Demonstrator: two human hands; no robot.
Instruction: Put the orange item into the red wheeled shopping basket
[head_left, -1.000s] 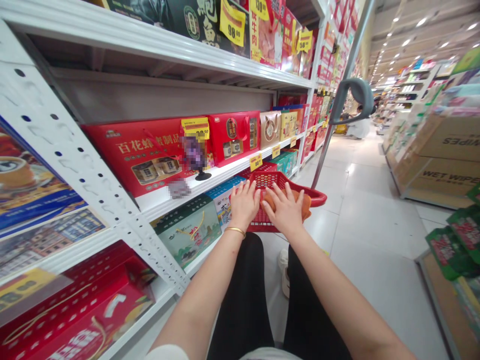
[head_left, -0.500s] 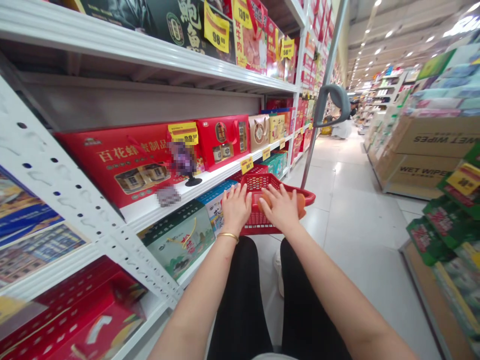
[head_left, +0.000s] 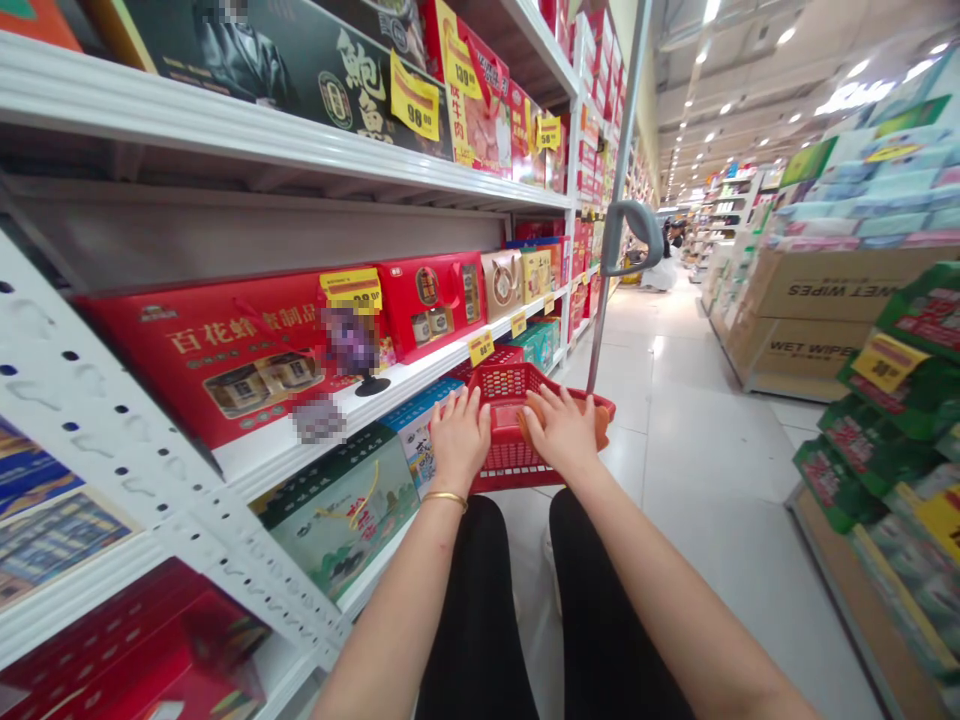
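A red plastic shopping basket [head_left: 517,475] with perforated walls is in front of my knees. A grey metal pole [head_left: 611,200] with a looped grip [head_left: 634,237] rises at its far right. My left hand [head_left: 459,437] is at the basket's near left side, palm down, with fingers stretched forward and apart; a gold bangle circles the wrist. My right hand [head_left: 564,430] lies over the basket's right side, fingers spread, against an orange-brown item [head_left: 602,425]. That item's kind cannot be made out, as the hand covers most of it.
White shelving [head_left: 420,380] on the left carries a red honey gift box [head_left: 165,370], a smaller red box [head_left: 431,300] and a green box [head_left: 352,525]. A small figure on a black stand [head_left: 371,385] is on the shelf edge. Cartons marked wet wipes [head_left: 810,350] and green packs [head_left: 855,440] line the right.
My view has shifted slightly, so the shelves and basket appear lower and further left. Both hands keep nearly the same places at the basket.
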